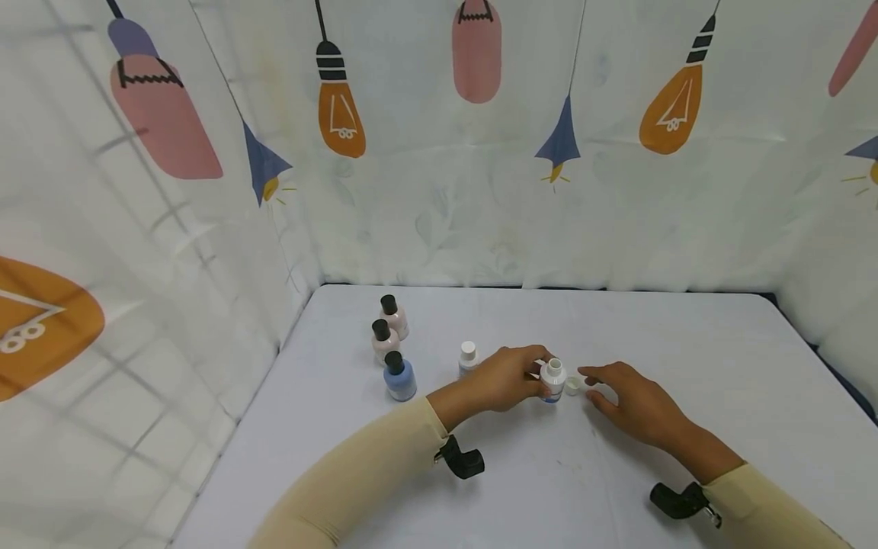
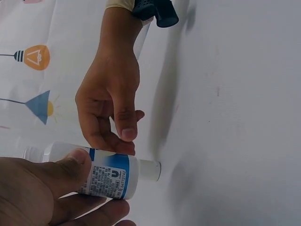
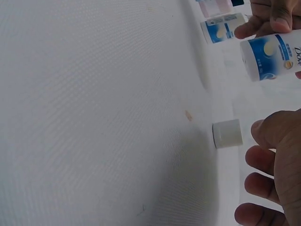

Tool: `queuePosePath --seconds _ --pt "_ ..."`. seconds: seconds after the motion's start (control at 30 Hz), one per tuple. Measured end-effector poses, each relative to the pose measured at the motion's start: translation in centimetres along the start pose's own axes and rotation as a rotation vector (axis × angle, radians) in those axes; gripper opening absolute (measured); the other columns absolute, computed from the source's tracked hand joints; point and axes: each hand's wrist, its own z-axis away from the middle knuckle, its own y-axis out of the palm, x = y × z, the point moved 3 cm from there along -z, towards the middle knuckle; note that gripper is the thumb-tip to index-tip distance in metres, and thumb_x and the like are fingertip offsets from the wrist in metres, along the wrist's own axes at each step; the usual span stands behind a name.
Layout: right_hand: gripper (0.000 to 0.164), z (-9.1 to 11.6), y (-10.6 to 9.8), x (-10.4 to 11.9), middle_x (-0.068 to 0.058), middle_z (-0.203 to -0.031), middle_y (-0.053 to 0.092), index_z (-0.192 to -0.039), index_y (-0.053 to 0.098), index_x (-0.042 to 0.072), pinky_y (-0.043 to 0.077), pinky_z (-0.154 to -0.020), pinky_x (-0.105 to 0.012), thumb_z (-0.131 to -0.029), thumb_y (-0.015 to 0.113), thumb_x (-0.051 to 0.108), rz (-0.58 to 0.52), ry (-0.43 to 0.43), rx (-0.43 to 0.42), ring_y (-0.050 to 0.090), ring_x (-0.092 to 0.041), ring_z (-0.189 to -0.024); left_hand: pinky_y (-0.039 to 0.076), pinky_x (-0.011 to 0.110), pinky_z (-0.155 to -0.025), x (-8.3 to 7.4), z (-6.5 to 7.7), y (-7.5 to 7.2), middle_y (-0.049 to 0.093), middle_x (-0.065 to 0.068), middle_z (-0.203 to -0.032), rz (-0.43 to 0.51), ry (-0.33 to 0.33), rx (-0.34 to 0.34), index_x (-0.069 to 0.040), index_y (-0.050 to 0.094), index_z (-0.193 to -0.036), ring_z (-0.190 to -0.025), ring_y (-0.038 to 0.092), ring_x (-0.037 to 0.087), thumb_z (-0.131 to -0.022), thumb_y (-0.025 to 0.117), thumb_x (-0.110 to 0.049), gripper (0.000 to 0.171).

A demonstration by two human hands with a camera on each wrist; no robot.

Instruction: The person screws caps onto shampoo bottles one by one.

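My left hand [image 1: 511,379] grips a small white Dove bottle [image 1: 552,379] with a blue-and-white label and holds it upright, its threaded neck bare at the top. On the table beside it stands a white cap [image 3: 227,133]. Close to the cap on the right is my right hand [image 1: 634,404], its fingers loosely bent with nothing between them; thumb and fingertips sit just apart from the cap in the right wrist view. A second white bottle [image 1: 469,357], capped, stands behind the left hand, which partly hides it.
At the left of the white table [image 1: 686,335] stand a blue nail polish bottle [image 1: 400,381] and two pale pink nail polish bottles [image 1: 385,345], all with black caps. A patterned cloth [image 1: 439,213] hangs along the table's back and sides.
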Motion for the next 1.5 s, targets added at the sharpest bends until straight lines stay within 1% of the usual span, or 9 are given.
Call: queuePosePath --seconds 0.1,0.2,0.37,0.57,0.77,1.0,1.13,1.27,1.5 --pt "0.046 -0.1 0.0 0.0 -0.007 -0.116 0.068 -0.136 0.065 0.014 0.058 -0.081 -0.047 -0.092 0.079 0.018 0.003 0.010 0.008 0.066 -0.027 -0.106 0.051 0.021 -0.082 0.3 0.9 0.2 0.072 -0.005 -0.122 -0.013 0.014 0.003 -0.026 0.062 -0.132 -0.111 0.066 0.006 -0.093 0.078 -0.025 0.042" --pt "0.047 -0.3 0.0 0.1 -0.008 -0.118 0.068 -0.136 0.066 0.013 0.058 -0.082 -0.048 -0.092 0.079 0.019 0.006 0.014 0.016 0.066 -0.029 -0.107 0.050 0.020 -0.084 0.6 1.6 0.4 0.072 -0.005 -0.123 -0.035 0.038 0.008 -0.025 0.062 -0.133 -0.113 0.065 0.005 -0.093 0.078 -0.025 0.043" --pt "0.047 -0.4 0.2 0.2 -0.008 -0.115 0.068 -0.136 0.066 0.013 0.058 -0.077 -0.045 -0.091 0.080 0.020 -0.012 0.022 0.020 0.066 -0.026 -0.101 0.050 0.019 -0.085 1.0 2.5 1.1 0.073 -0.004 -0.121 -0.043 0.080 0.018 -0.021 0.062 -0.133 -0.111 0.065 0.002 -0.093 0.078 -0.022 0.043" --pt "0.046 -0.6 0.7 0.1 -0.007 -0.115 0.068 -0.134 0.067 0.012 0.058 -0.080 -0.046 -0.090 0.080 0.019 -0.012 -0.010 -0.005 0.066 -0.026 -0.104 0.049 0.019 -0.088 1.3 3.2 1.8 0.073 -0.003 -0.121 -0.054 0.083 0.044 -0.020 0.062 -0.133 -0.110 0.065 0.002 -0.094 0.078 -0.021 0.042" --pt "0.046 -0.8 1.0 -0.1 -0.005 -0.117 0.068 -0.133 0.068 0.013 0.057 -0.082 -0.046 -0.090 0.081 0.019 -0.019 -0.015 -0.015 0.065 -0.026 -0.108 0.049 0.020 -0.090 1.5 3.5 2.2 0.073 -0.003 -0.120 -0.056 0.082 0.063 -0.019 0.063 -0.131 -0.107 0.066 0.001 -0.093 0.078 -0.019 0.041" --pt "0.046 -1.1 1.3 0.0 0.002 -0.108 0.068 -0.132 0.068 0.012 0.056 -0.082 -0.043 -0.089 0.082 0.016 -0.024 -0.025 -0.012 0.064 -0.023 -0.106 0.049 0.020 -0.090 2.0 3.4 2.7 0.074 -0.005 -0.118 -0.060 0.087 0.059 -0.021 0.064 -0.128 -0.105 0.066 -0.001 -0.092 0.080 -0.019 0.039" --pt "0.046 -1.3 1.5 0.0 0.003 -0.106 0.068 -0.133 0.068 0.011 0.055 -0.083 -0.043 -0.090 0.081 0.018 -0.015 -0.019 -0.006 0.063 -0.023 -0.106 0.049 0.021 -0.090 2.1 3.4 2.8 0.074 -0.004 -0.118 -0.052 0.081 0.060 -0.021 0.065 -0.126 -0.105 0.065 -0.001 -0.091 0.080 -0.019 0.039" --pt "0.044 -1.6 1.7 0.0 0.003 -0.105 0.068 -0.131 0.069 0.011 0.055 -0.083 -0.044 -0.089 0.082 0.019 -0.011 -0.006 0.001 0.064 -0.024 -0.106 0.049 0.020 -0.090 2.1 3.5 2.8 0.074 -0.003 -0.118 -0.041 0.074 0.055 -0.022 0.064 -0.124 -0.105 0.066 -0.001 -0.090 0.081 -0.018 0.039" --pt "0.034 -1.8 2.1 -0.1 -0.003 -0.109 0.068 -0.119 0.073 0.010 0.055 -0.085 -0.047 -0.088 0.083 0.018 -0.015 0.005 0.007 0.063 -0.027 -0.108 0.048 0.023 -0.093 2.2 3.4 2.8 0.075 -0.003 -0.116 -0.027 0.064 0.051 -0.023 0.064 -0.123 -0.106 0.066 -0.001 -0.089 0.082 -0.019 0.039"
